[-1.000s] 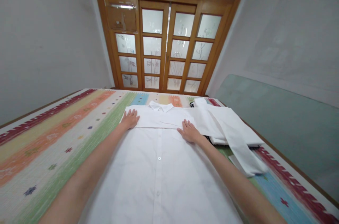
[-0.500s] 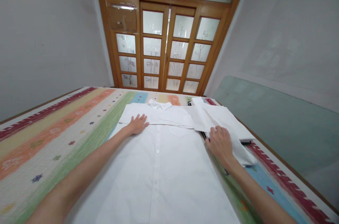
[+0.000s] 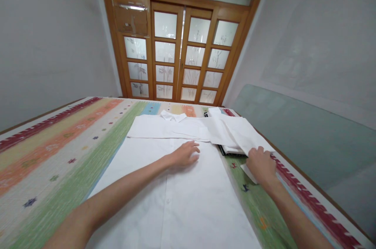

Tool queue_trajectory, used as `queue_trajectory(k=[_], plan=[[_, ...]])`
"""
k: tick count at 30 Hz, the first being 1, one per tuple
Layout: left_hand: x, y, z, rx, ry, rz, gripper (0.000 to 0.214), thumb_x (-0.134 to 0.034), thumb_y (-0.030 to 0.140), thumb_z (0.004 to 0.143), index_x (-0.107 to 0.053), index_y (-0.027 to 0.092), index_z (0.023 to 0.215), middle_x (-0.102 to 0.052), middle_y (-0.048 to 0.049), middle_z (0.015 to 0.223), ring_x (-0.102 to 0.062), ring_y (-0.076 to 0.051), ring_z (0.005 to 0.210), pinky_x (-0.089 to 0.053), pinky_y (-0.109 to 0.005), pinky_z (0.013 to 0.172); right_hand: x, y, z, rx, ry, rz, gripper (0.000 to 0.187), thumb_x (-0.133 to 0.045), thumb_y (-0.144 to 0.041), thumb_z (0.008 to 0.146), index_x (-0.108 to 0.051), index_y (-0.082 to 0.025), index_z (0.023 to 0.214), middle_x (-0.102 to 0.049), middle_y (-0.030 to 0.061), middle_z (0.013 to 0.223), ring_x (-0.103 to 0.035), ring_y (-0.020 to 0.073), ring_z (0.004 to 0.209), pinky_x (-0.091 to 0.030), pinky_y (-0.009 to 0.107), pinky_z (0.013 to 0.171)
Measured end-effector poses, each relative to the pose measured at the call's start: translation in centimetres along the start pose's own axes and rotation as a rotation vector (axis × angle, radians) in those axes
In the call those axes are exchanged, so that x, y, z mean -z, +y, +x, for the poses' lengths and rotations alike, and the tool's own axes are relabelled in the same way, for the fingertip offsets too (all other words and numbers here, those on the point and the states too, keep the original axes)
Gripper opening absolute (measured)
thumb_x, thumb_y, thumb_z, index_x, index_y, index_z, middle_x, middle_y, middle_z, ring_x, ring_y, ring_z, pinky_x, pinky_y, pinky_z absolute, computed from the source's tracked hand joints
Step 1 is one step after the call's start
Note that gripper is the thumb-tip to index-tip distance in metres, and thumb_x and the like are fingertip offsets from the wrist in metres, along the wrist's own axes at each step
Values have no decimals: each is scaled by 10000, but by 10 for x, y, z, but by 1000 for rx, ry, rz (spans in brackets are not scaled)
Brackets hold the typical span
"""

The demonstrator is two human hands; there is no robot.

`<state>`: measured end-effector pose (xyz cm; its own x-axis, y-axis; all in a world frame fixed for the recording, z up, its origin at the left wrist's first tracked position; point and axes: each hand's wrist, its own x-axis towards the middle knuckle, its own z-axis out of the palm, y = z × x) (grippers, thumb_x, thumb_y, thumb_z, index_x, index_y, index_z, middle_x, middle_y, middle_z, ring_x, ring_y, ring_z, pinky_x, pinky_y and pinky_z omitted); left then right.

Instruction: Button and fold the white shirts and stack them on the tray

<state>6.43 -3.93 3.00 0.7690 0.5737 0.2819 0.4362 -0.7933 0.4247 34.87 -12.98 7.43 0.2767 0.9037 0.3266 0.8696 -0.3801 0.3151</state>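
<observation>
A white button-up shirt [image 3: 190,209] lies flat, its collar [image 3: 173,116] at the far end. One sleeve [image 3: 152,129] is folded straight across the chest. My left hand [image 3: 185,155] is over the middle of the shirt front, fingers loosely bent and apart, with nothing in them. On the right, my right hand [image 3: 262,164] is closed on the edge of the other white sleeve [image 3: 246,131], which stretches out past the shirt's side. Under that sleeve lies a flat white item with a black edge [image 3: 235,151], mostly covered.
A striped, patterned cloth [image 3: 61,162] covers the surface below the shirt. A pale green panel [image 3: 299,123] leans along the right wall. Wooden doors with frosted panes [image 3: 182,53] stand beyond the far edge.
My left hand has moved right and nearer, off the folded sleeve. My right hand has moved right and slightly nearer with the sleeve's cloth, uncovering more of the black-edged item.
</observation>
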Motion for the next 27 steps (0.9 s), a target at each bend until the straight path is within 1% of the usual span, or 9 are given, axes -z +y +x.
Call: queue_trajectory(k=[3, 6, 8, 11, 14, 16, 19, 23, 27], plan=[[-15, 29, 8, -87, 4, -147, 207, -560, 246, 857, -663, 180, 1024, -601, -137, 1295, -506, -251, 1251, -389, -418, 1069, 7, 9, 15, 37, -154, 92, 237, -459, -180, 873, -686, -117, 899, -679, 202, 958, -666, 300, 871, -470, 335, 652], [-28, 59, 15, -62, 4, -349, 276, -576, 288, 857, -639, 183, 1105, -646, -114, 1212, -565, -234, 1162, -413, -409, 1042, 22, 3, 31, 109, -228, 278, 232, -525, -311, 859, -678, -147, 799, -713, 153, 840, -680, 253, 807, -449, 285, 643], [-36, 77, 20, 33, 24, -544, 434, -647, 370, 815, -595, 171, 1197, -630, -125, 1231, -570, -250, 1156, -433, -414, 1017, 33, -8, 41, 172, -291, 498, 252, -519, -316, 855, -652, -156, 713, -704, 109, 693, -675, 207, 699, -437, 250, 606], [-43, 90, 27, 259, 146, -868, 882, -798, 448, 652, -418, 161, 1394, -474, -188, 1406, -546, -292, 1183, -495, -398, 922, 47, -31, 54, 205, -384, 848, 275, -501, -251, 840, -586, -168, 592, -623, 39, 492, -594, 143, 477, -405, 216, 500], [-40, 79, 30, 450, 251, -948, 1172, -876, 448, 508, -276, 190, 1481, -298, -205, 1521, -534, -303, 1161, -514, -374, 837, 56, -52, 65, 150, -397, 1076, 289, -518, -196, 810, -530, -177, 522, -560, 5, 414, -506, 112, 367, -360, 205, 412], [-32, 63, 30, 429, 212, -878, 1051, -888, 415, 473, -435, 186, 1393, -422, -175, 1448, -536, -291, 1126, -496, -363, 833, 61, -63, 73, 99, -431, 1188, 311, -519, -176, 806, -512, -177, 495, -547, 0, 395, -480, 103, 341, -345, 203, 383], [-17, 39, 28, 320, 139, -829, 681, -878, 358, 479, -646, 165, 1089, -627, -108, 1168, -561, -256, 1042, -469, -333, 817, 68, -78, 82, 54, -533, 1288, 351, -510, -164, 813, -498, -171, 462, -531, 3, 372, -463, 93, 322, -333, 195, 362], [-1, 19, 23, 277, 181, -1003, 548, -882, 316, 455, -628, 150, 911, -657, -34, 948, -596, -188, 893, -451, -292, 792, 74, -97, 91, 49, -615, 1376, 353, -491, -152, 821, -497, -161, 468, -524, 3, 364, -451, 85, 306, -312, 187, 336], [22, 1, 14, 375, 203, -1196, 512, -856, 341, 503, -529, 179, 862, -632, 42, 709, -578, -110, 623, -405, -216, 597, 71, -111, 101, 56, -610, 1444, 318, -500, -147, 817, -500, -162, 499, -527, -4, 374, -451, 82, 309, -313, 181, 334]])
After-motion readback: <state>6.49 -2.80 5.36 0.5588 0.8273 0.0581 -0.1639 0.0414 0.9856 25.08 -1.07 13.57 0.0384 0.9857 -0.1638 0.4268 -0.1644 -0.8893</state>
